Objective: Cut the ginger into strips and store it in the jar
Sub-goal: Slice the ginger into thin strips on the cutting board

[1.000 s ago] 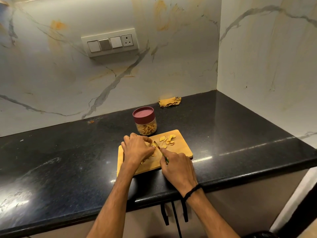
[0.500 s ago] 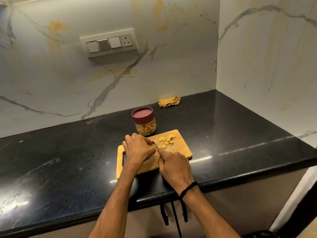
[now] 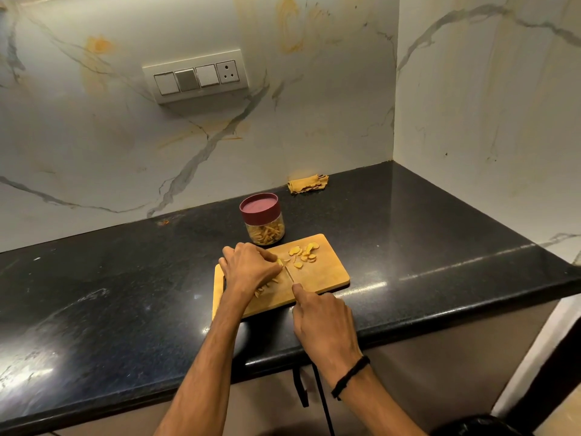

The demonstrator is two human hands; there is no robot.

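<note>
A wooden cutting board (image 3: 327, 272) lies on the black counter. Several ginger slices (image 3: 303, 254) sit on its far right part. My left hand (image 3: 248, 267) has its fingers curled down onto a ginger piece (image 3: 279, 262) at the board's middle. Cut ginger strips (image 3: 265, 286) lie just below that hand. My right hand (image 3: 323, 322) grips a knife (image 3: 288, 273), whose blade rests on the board beside the held piece. A clear jar (image 3: 265, 228) with a maroon lid stands just behind the board, with ginger strips inside.
A crumpled yellow cloth (image 3: 308, 183) lies against the back wall. The black counter (image 3: 440, 247) ends at a front edge near my arms, with a side wall on the right. A switch panel (image 3: 195, 77) is on the wall.
The knife hand slid forward at 0.5 s ago, then drew back toward me. My left hand stays on the ginger piece, shifted slightly left.
</note>
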